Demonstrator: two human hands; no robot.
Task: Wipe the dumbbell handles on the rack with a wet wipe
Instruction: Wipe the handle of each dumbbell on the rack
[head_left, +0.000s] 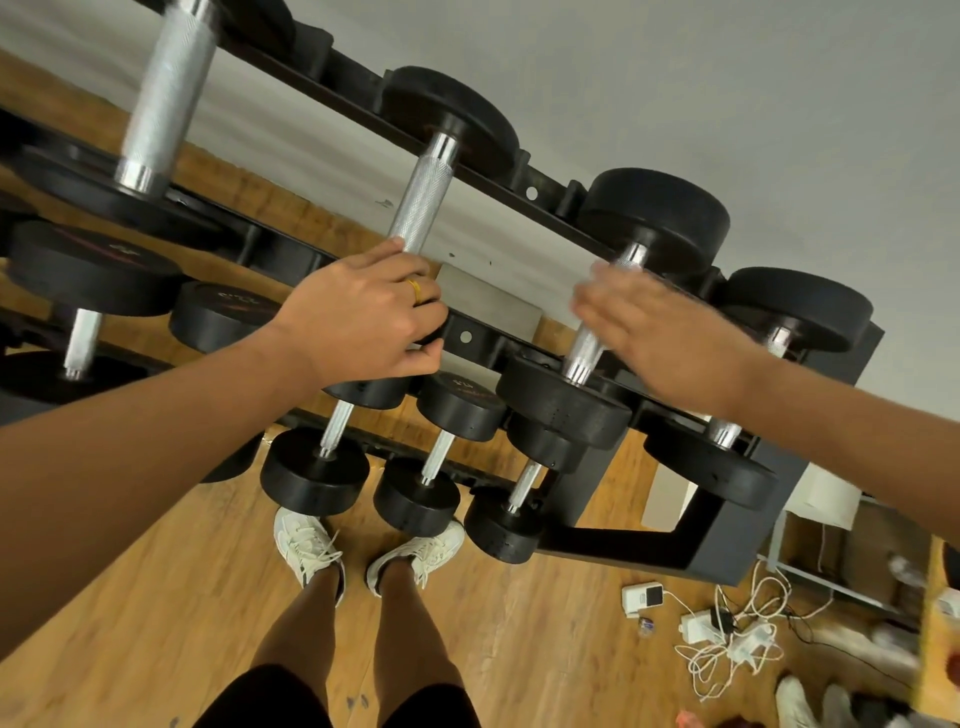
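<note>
Handles (423, 202): knurled steel, rigid, grippy, on heavy dumbbells along rack (727, 540) top tier, toward its right end. Left hand (358, 322) fingers curl round one's lower end. Right hand (654, 332) blurred, fingers apparently straight, together. No wipe seen.

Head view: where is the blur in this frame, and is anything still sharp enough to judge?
In the head view the right hand is smeared by motion, its grip unreadable; the left hand, gripping a knurled handle, is sharp; the top-left handle and the floor clutter at the lower-right edge are soft; the rack runs tilted.
</note>
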